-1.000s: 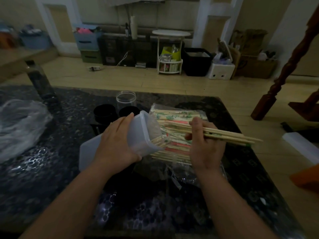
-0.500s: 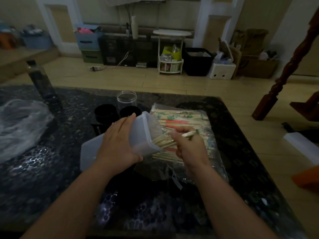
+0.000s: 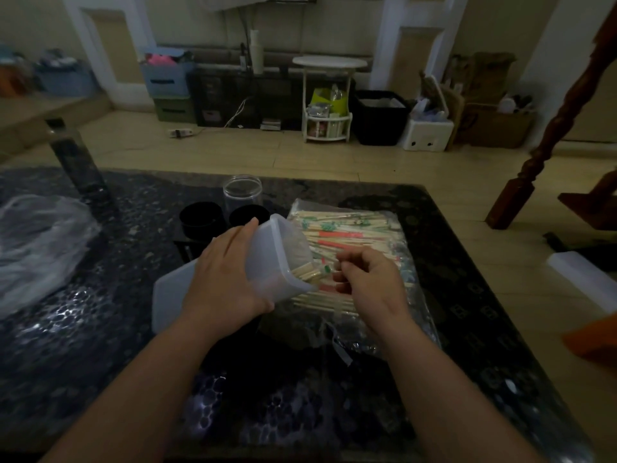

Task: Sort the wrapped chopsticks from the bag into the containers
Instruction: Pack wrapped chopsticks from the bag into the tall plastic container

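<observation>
Head view: left hand [image 3: 227, 279] grips the tilted white container [image 3: 277, 248], mouth facing right; right hand [image 3: 370, 282], fingers curled, meets the wrapped chopsticks [image 3: 307, 274] protruding from it, grasp unclear. Just beyond lies the bag [image 3: 354, 228]; black cups [image 3: 202, 219] stand farther back.

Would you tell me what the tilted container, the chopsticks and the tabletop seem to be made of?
Container: likely frosted plastic, with milky, half-clear walls. Chopsticks: pale bamboo or wood, in clear wrappers with green and red print. Tabletop: probably polished dark speckled stone, given its glossy reflections.
</observation>
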